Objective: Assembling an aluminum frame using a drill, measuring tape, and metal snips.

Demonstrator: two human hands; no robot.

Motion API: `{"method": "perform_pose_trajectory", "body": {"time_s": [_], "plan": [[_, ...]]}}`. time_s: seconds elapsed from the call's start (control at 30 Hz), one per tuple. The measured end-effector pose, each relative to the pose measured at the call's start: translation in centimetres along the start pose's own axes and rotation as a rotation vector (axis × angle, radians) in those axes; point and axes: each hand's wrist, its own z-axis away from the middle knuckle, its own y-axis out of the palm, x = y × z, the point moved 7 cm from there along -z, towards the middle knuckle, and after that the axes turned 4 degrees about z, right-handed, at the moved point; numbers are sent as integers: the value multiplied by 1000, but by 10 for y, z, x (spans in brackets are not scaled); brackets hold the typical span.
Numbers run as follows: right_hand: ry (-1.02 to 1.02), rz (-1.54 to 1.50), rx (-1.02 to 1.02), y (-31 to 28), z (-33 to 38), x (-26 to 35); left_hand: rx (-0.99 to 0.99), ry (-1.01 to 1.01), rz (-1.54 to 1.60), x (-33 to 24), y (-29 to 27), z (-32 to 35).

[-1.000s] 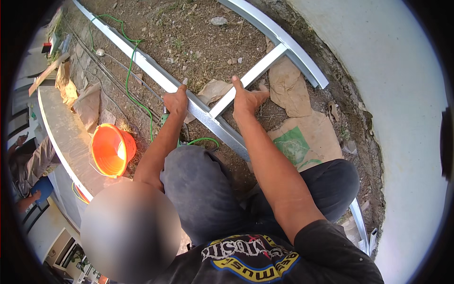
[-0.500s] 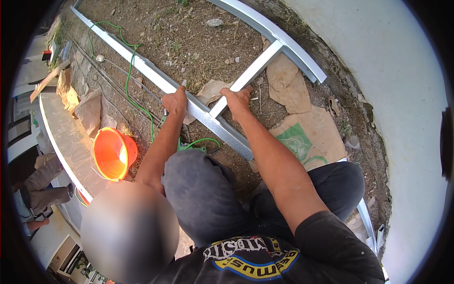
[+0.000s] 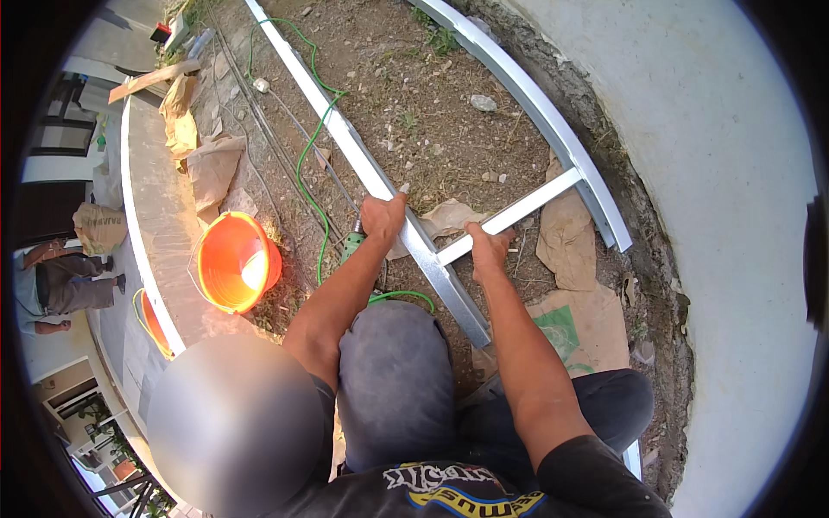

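Observation:
A ladder-like frame of shiny metal channel lies over the ground in front of me. Its left rail [image 3: 341, 141] is long, and my left hand [image 3: 382, 216] is closed around it close to the joint. From there a short crossbar [image 3: 527, 205] runs to the right rail [image 3: 566, 138]. My right hand [image 3: 489, 252] grips this crossbar near its left end, the thumb on top and the fingers partly hidden beneath. Just left of my left hand, a green power tool [image 3: 352, 243] lies on the ground, partly covered by my wrist.
A green cord [image 3: 304, 164] loops across the dirt. An orange bucket [image 3: 233, 263] stands at left by a low ledge [image 3: 155, 250]. Torn brown paper [image 3: 596, 319] lies under the frame's right side. A white wall [image 3: 734, 216] bounds the right. Another person [image 3: 73, 285] stands far left.
The whole view has swung, so frame, bucket and hands sit farther right and lower in the picture. Both hands keep their hold on the frame.

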Motion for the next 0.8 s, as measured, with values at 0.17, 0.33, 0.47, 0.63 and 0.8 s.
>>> {"method": "perform_pose_trajectory", "body": {"time_s": [0.17, 0.33, 0.47, 0.63, 0.8], "plan": [[1, 15, 62, -1, 3, 0, 42, 61, -40, 1, -6, -9], [-95, 253, -29, -61, 4, 28, 295, -127, 508, 38, -40, -7], [-159, 340, 115, -95, 1, 96, 324, -176, 778, 68, -123, 5], [-378, 385, 303, -140, 41, 198, 205, -203, 842, 97, -188, 17], [-462, 547, 282, -207, 84, 261, 218, -252, 812, 116, -199, 28]]}}
